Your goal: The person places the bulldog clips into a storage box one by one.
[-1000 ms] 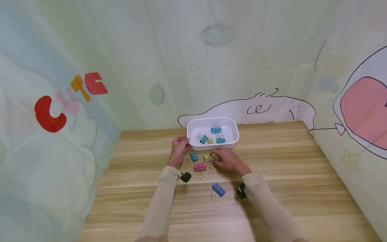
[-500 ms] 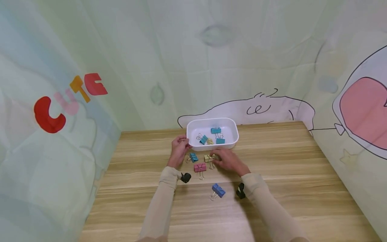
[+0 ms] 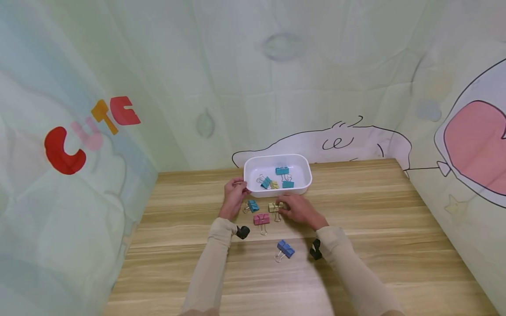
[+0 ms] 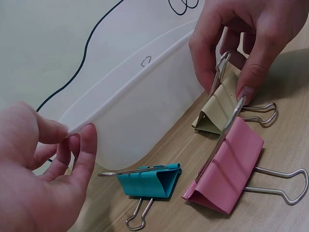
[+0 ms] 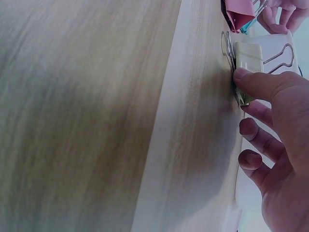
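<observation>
My left hand (image 3: 234, 198) pinches the near left corner of a white plastic tray (image 4: 145, 108) between thumb and fingers. In front of the tray, my right hand (image 3: 299, 209) has its thumb and index finger on the ends of a pale yellow binder clip (image 5: 249, 58), pinching it; the other fingers are bent loosely. That clip is low at the table, its wire handles spread apart. Close by lie a pink binder clip (image 4: 229, 166) and a teal binder clip (image 4: 149, 183). A blue binder clip (image 3: 285, 248) lies nearer to me.
Inside the tray are several teal clips (image 3: 282, 170) and a yellow clip (image 3: 274, 185). The tray stands at the back edge of the wooden table (image 3: 375, 219), against a printed curtain (image 3: 336, 79). Curtains also bound the left and right sides.
The yellow binder clip and my right hand have shifted slightly to the right. My left hand, the tray and the other clips stay where they were.
</observation>
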A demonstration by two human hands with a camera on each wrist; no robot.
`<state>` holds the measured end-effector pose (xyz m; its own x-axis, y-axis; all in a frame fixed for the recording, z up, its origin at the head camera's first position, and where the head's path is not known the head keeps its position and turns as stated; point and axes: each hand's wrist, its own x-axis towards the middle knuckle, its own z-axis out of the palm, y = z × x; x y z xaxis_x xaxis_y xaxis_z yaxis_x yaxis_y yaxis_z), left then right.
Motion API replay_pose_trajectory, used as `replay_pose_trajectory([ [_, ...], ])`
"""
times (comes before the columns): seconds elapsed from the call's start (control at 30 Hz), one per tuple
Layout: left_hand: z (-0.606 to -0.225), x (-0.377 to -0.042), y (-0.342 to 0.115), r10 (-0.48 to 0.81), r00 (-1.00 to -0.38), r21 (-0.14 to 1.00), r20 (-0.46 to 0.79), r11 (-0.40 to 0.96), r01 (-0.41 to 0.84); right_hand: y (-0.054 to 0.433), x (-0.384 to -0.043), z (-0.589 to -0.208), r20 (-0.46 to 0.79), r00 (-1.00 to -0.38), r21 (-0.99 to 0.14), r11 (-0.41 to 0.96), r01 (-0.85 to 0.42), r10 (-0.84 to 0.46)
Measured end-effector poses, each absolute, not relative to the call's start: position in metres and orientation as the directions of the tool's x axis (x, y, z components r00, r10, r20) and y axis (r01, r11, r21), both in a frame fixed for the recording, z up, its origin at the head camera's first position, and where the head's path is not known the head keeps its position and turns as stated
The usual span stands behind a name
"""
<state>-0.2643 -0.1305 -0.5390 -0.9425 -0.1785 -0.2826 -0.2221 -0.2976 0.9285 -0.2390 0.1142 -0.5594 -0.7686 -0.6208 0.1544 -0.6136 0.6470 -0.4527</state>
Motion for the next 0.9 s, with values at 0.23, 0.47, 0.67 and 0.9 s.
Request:
replay_pose_trajectory([
  [0.23, -0.54, -0.265, -0.132, -0.18, -0.941, 0.928, -0.288, -0.295, -0.228, 0.116, -0.239, -0.559, 0.157, -0.768, -0.455, 0.644, -0.615, -0.622],
  [0.47, -0.54, -0.266, -0.132, -0.179, -0.936, 0.925, -0.303, -0.291, -0.243, 0.117, -0.24, -0.557, 0.165, -0.762, -0.452, 0.639, -0.623, -0.626],
  [0.67, -0.54, -0.266, -0.131, -0.18, -0.933, 0.924, -0.313, -0.285, -0.255, 0.118, -0.24, -0.548, 0.19, -0.756, -0.455, 0.626, -0.633, -0.626],
  [0.9, -0.54, -0.265, -0.131, -0.184, -0.934, 0.925, -0.307, -0.289, -0.248, 0.115, -0.24, -0.531, 0.264, -0.73, -0.458, 0.584, -0.67, -0.63],
])
